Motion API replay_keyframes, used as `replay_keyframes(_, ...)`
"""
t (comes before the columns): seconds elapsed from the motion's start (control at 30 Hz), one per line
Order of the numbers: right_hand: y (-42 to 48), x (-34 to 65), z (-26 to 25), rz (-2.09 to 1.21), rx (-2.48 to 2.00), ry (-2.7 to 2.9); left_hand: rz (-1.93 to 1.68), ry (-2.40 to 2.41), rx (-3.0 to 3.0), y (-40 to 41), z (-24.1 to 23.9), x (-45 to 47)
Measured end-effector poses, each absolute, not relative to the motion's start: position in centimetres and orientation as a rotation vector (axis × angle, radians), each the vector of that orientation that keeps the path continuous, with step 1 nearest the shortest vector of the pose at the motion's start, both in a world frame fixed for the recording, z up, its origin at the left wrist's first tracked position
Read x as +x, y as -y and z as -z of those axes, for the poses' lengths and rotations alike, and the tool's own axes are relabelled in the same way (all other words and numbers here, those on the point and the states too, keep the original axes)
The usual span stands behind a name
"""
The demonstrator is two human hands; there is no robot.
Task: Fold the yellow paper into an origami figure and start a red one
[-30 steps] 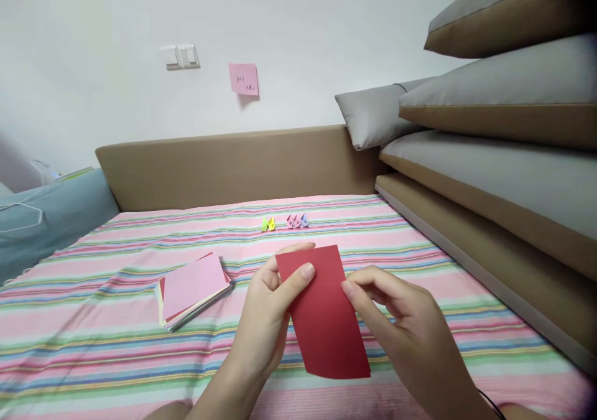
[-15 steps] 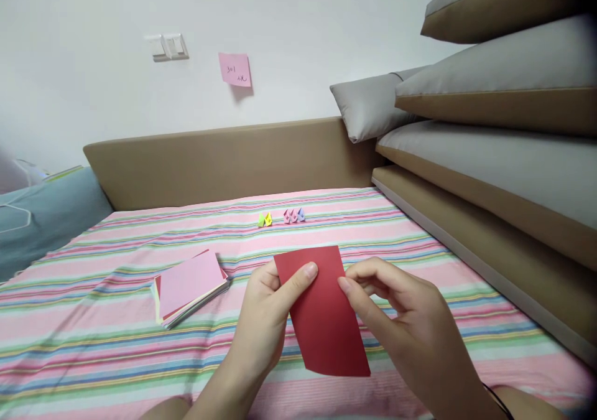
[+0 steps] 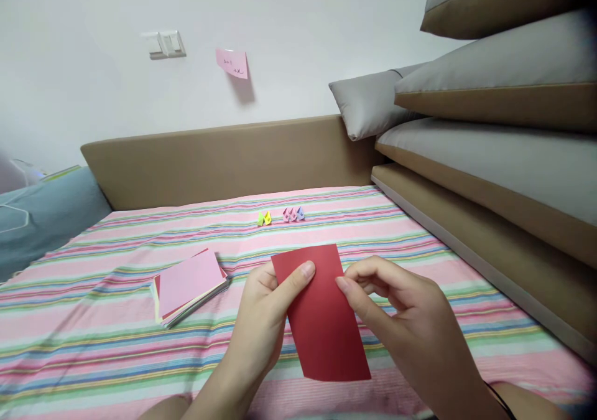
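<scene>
A rectangular sheet of red paper (image 3: 326, 320) is held up in front of me, slightly tilted and gently bowed. My left hand (image 3: 265, 305) grips its upper left part, thumb flat on the face and fingers hidden behind. At the right edge, my right hand (image 3: 401, 314) pinches the sheet between thumb and fingertips. Beyond the sheet, small folded paper pieces stand on the striped sheet: a green and yellow pair (image 3: 263, 218) and a pink and purple group (image 3: 293, 214). To the left lies a stack of coloured paper (image 3: 190, 286), with a pink sheet on top.
A striped bedsheet (image 3: 116, 345) covers the surface. Behind it runs a brown padded board (image 3: 233, 158) against the wall. Grey and brown cushions (image 3: 489, 152) are piled along the right side. A pink note (image 3: 232, 63) hangs on the wall beside switches (image 3: 163, 45). Blue-grey fabric (image 3: 51, 214) lies at left.
Both hands keep the same hold on the red paper, which has shifted very slightly. The wall note's lower edge has lifted. The view has moved a little.
</scene>
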State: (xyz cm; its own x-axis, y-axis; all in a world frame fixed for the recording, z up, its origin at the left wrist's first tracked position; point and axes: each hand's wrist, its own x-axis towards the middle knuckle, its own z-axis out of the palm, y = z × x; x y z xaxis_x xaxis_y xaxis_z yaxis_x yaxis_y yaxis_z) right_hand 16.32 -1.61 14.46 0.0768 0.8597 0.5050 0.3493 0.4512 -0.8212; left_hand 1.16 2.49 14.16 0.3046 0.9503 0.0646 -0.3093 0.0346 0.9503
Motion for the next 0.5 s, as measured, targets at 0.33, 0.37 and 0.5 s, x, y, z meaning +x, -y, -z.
replay_keyframes(0.33,1.95,16.45,-14.48,-0.578,-1.111,1.499,-1.117,-0.733,1.151,-2.46,-14.12,1.09)
replay_keyframes(0.37,1.9,16.46,-14.47,-0.592,-1.11,1.494,-1.114,-0.736,1.155,-2.45,-14.12,1.09)
replay_keyframes(0.5,1.71,16.52,-14.46,-0.646,-1.094,1.481,-1.11,-0.734,1.16,-2.39,-14.1,1.04)
